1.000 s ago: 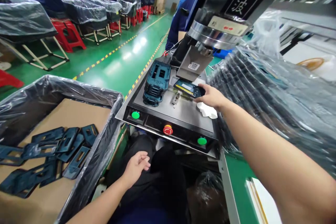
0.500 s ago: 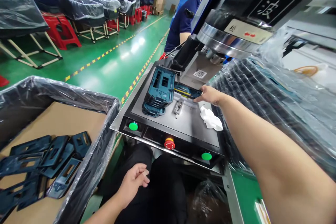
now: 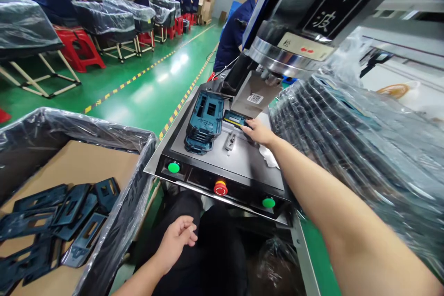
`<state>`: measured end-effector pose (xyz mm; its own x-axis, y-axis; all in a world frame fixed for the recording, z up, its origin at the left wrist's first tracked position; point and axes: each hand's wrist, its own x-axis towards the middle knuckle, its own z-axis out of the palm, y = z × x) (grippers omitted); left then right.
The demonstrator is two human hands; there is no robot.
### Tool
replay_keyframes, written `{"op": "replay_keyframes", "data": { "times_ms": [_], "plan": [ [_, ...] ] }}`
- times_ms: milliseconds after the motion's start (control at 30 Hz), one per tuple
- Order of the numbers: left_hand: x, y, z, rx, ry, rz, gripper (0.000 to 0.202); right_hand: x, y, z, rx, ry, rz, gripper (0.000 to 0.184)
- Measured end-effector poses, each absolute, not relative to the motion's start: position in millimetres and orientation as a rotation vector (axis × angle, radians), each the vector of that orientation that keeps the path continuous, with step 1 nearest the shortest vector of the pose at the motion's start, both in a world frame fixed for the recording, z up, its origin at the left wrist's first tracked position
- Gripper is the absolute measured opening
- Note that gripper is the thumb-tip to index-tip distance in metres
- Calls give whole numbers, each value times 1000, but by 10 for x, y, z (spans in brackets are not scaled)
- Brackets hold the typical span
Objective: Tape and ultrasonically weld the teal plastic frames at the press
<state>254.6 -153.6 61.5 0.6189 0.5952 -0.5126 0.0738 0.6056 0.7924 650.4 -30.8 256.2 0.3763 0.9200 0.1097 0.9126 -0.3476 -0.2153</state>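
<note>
My right hand (image 3: 257, 132) reaches onto the machine's steel plate (image 3: 243, 159) and presses a dark plastic part with a yellow strip (image 3: 235, 119) under the press head (image 3: 255, 92); its fingers are closed on that part. To the left of it stands a stack of teal plastic frames (image 3: 204, 122). A small metal stop (image 3: 231, 140) sits just in front of the part. My left hand (image 3: 177, 238) rests loosely curled on my lap, holding nothing.
The front panel carries two green buttons (image 3: 174, 167) (image 3: 268, 202) and a red stop button (image 3: 220, 188). A bag-lined carton with several dark frames (image 3: 65, 217) stands at left. Plastic-wrapped trays (image 3: 347, 138) fill the right. A white cloth (image 3: 268, 155) lies on the plate. Other workers sit behind.
My right hand has pushed the dark part leftward and deeper under the press head, beside the teal stack. The left hand has stayed on my lap.
</note>
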Motion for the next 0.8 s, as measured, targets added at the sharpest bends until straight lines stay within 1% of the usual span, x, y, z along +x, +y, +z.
{"op": "replay_keyframes", "data": {
  "times_ms": [167, 267, 500, 600, 733, 800],
  "plan": [
    [2554, -1568, 621, 903, 883, 372, 50, 6177, -493, 2479, -2381, -1429, -193, 40],
    [2529, -1606, 608, 909, 883, 409, 51, 5867, -752, 2466, -2282, -1412, -250, 34],
    [2479, -1622, 622, 1018, 987, 495, 56, 5196, -1753, 2369, -2151, -1634, -72, 17],
    [2466, -1462, 727, 1286, 1073, 648, 51, 5080, -2160, 2239, -2152, -1579, -28, 22],
    [2505, -1102, 1055, 1851, 1102, 1010, 41, 5096, -2494, 1990, -2174, -1345, 45, 25],
    [2565, -934, 1241, 2100, 1098, 1122, 43, 5129, -2570, 1864, -2164, -1254, 57, 26]
  ]
}}
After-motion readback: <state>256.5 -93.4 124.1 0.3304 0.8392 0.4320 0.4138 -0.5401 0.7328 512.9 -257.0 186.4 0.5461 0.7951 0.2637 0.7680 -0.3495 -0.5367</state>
